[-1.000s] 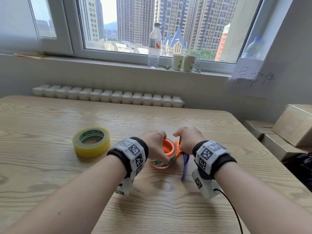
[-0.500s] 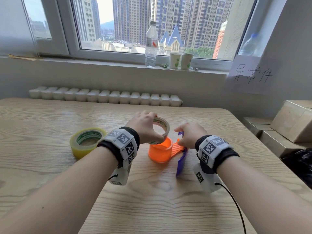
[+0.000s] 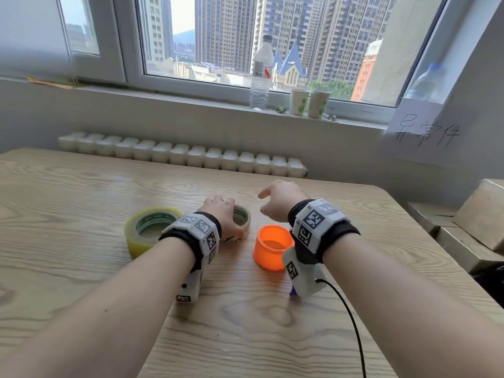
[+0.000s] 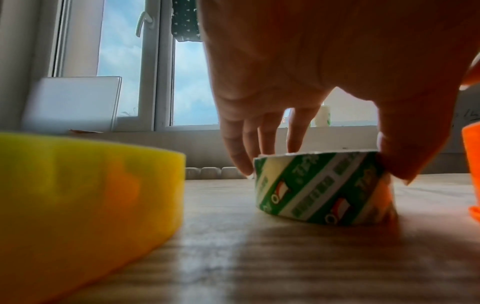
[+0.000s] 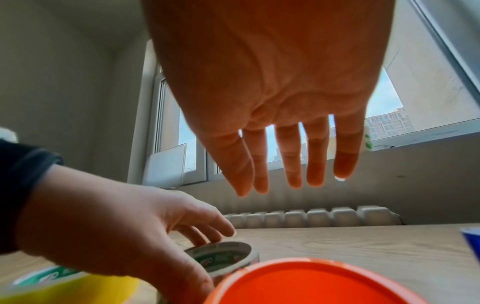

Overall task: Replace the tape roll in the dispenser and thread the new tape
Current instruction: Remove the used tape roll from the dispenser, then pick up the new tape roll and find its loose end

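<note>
My left hand (image 3: 227, 214) grips the nearly spent tape roll (image 4: 319, 185), green-and-white printed, with the thumb on one side and the fingers on the other. That roll (image 3: 242, 221) sits low on the wooden table (image 3: 245, 336), slightly tilted, between the full yellow tape roll (image 3: 148, 230) and the dispenser's bare orange hub (image 3: 272, 246). My right hand (image 3: 272, 203) hovers beyond the hub with straight fingers (image 5: 293, 164), holding nothing. A purple part of the dispenser (image 3: 293, 291) peeks out under my right wrist; the rest is hidden.
A row of white egg-carton-like trays (image 3: 185, 155) lines the table's far edge. A water bottle (image 3: 260, 75) and two paper cups (image 3: 308, 103) stand on the windowsill. Cardboard boxes (image 3: 485, 214) sit off the table's right side.
My left hand lifted the spent roll off the orange hub and brought it down to the table left of the hub. My right hand let go of the dispenser and rose, fingers spread.
</note>
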A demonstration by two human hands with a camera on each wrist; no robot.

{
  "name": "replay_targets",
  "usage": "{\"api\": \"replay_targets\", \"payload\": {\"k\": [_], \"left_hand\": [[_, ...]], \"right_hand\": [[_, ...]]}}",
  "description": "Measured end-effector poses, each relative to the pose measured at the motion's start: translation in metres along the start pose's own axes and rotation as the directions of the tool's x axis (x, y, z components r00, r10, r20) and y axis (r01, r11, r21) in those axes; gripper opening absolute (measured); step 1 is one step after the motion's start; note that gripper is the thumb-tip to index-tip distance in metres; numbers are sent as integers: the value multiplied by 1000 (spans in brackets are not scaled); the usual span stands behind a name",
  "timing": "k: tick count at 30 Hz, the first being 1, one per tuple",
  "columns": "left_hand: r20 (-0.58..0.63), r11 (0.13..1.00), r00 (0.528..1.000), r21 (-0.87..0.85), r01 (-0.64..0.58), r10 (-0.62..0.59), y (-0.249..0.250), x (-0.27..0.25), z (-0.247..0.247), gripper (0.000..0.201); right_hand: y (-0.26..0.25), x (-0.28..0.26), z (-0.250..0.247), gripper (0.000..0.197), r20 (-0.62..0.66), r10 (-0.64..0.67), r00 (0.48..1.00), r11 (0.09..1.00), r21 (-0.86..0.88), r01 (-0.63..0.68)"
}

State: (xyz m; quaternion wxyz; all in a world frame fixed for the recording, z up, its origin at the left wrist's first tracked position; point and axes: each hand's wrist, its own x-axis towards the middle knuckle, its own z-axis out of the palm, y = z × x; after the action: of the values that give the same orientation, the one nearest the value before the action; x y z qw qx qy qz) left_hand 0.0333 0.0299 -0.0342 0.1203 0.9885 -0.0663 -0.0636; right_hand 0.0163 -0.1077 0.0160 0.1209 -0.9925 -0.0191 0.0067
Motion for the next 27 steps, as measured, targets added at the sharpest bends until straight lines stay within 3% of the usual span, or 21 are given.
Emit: {"api": "replay_targets", "payload": {"k": [5, 10, 15, 21, 27], "left_hand": [[-37, 998, 999, -45, -34, 33, -14, -3, -11, 86], [-117, 996, 993, -87, -23, 13, -46, -18, -40, 60], [-96, 994, 994, -104, 38, -48, -80, -35, -48, 49], [21, 984, 993, -137, 115, -114, -97, -52, -35, 64], [51, 988, 991, -78, 130, -126, -99, -54, -34, 79]], "right_hand": [[-14, 3, -5, 35, 17, -29, 999, 999, 35, 29], [-44, -2, -8, 30, 24, -70, 997, 993, 99, 68], [-77, -9, 8, 30, 59, -108, 992, 981, 168, 97], [-88, -18, 23, 32, 105, -128, 986, 970, 222, 102], [-78, -24, 26, 31, 116, -133, 984, 963, 249, 101]]}}
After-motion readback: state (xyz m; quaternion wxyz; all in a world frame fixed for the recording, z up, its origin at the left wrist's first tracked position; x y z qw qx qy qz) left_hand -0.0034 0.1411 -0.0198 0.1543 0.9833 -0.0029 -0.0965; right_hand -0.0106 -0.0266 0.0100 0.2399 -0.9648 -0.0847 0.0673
